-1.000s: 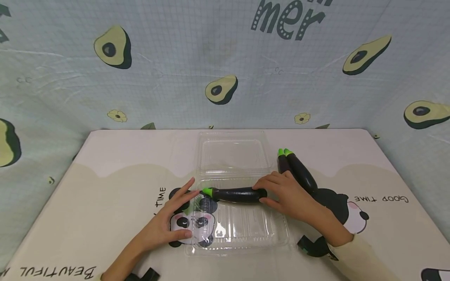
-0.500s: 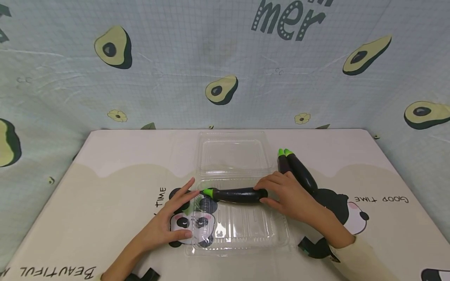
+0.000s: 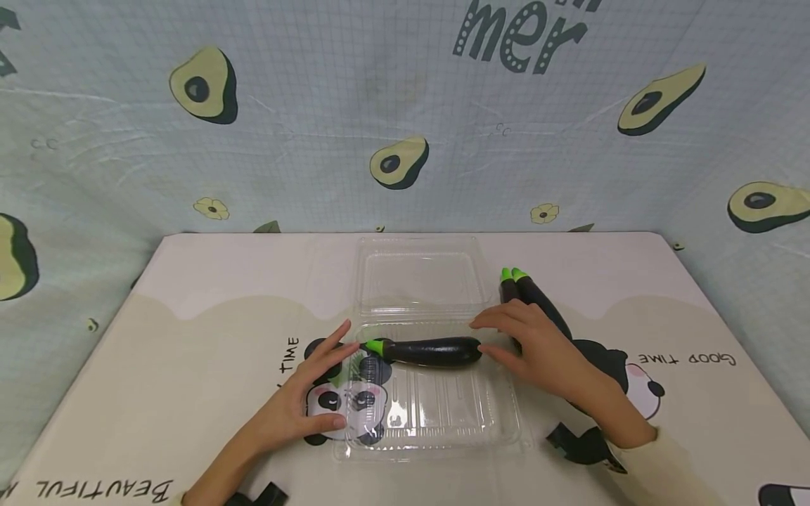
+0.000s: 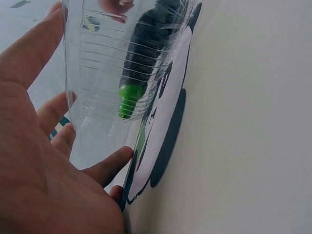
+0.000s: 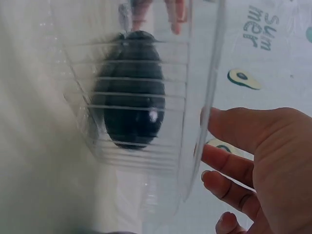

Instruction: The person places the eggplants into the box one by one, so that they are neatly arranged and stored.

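A dark eggplant (image 3: 433, 352) with a green stem end lies crosswise in the back part of a clear plastic box (image 3: 436, 422), stem to the left. My left hand (image 3: 297, 404) is at the box's left rim with fingers spread and fairly straight; the thumb touches near the front-left corner. In the left wrist view, fingertips meet the rim, and the green stem (image 4: 129, 97) shows through the wall. Off the eggplant's blunt end, my right hand (image 3: 538, 348) hovers around the right rim, fingers loosely extended. The right wrist view shows that end (image 5: 139, 107) through the ribbed wall, apart from the fingers.
The box's clear lid (image 3: 418, 277) lies folded back behind it. Two more eggplants, one on the left (image 3: 508, 289) and one on the right (image 3: 544, 306), rest on the patterned cloth beyond my right hand, which partly hides them. An avocado-print sheet (image 3: 304, 161) hangs behind the table.
My right hand has let go of the eggplant's blunt end and shifted slightly right. The eggplant stays in place in the box, and my left hand has not moved.
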A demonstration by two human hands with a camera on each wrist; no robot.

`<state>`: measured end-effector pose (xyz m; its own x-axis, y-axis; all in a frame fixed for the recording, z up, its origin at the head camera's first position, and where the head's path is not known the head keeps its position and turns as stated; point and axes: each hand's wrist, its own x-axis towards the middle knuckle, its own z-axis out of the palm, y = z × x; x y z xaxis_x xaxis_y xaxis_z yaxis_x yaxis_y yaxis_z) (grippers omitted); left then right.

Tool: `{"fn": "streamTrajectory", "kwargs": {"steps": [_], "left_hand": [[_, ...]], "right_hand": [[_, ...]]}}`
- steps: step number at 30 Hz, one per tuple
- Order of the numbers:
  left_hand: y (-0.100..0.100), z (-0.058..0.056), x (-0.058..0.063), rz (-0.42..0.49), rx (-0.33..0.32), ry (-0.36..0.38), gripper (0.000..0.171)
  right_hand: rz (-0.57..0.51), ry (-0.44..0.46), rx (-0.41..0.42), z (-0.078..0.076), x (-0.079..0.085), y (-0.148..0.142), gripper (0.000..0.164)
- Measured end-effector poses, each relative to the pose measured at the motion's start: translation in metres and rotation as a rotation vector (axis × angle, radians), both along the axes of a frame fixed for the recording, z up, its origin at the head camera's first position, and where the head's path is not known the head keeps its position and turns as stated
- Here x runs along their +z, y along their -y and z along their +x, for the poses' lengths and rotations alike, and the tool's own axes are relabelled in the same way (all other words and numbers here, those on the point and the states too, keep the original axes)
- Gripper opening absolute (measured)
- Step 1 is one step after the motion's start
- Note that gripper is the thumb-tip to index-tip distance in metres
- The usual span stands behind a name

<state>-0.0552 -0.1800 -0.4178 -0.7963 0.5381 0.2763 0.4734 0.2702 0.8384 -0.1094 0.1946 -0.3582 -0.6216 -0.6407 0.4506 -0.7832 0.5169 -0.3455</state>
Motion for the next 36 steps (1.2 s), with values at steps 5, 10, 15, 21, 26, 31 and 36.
{"fn": "streamTrajectory", "kwargs": {"steps": [5,10,15,21,26,31,36], "left_hand": [[0.0,-0.001,0.0,0.005,-0.003,0.003,0.085],[0.0,0.0,0.001,0.002,0.004,0.009,0.085],[0.0,0.0,0.001,0.001,0.004,0.01,0.084],[0.0,-0.002,0.001,0.002,-0.004,-0.007,0.085],[0.001,-0.002,0.002,-0.007,-0.001,-0.015,0.085],[0.001,-0.002,0.002,-0.005,0.0,-0.011,0.085],[0.001,-0.002,0.001,0.0,-0.004,-0.014,0.086]], "right_hand": [[-0.047,0.014,-0.029,0.0,0.003,-0.007,0.036],[-0.086,0.014,-0.056,0.001,0.003,-0.016,0.039],[-0.091,-0.013,-0.125,0.002,0.003,-0.026,0.041],[-0.107,-0.035,-0.177,0.0,0.004,-0.038,0.043],[-0.116,-0.058,-0.212,-0.001,0.004,-0.051,0.046],[-0.118,-0.084,-0.257,-0.002,0.003,-0.061,0.046],[-0.112,-0.082,-0.311,-0.002,0.0,-0.07,0.051]]}}
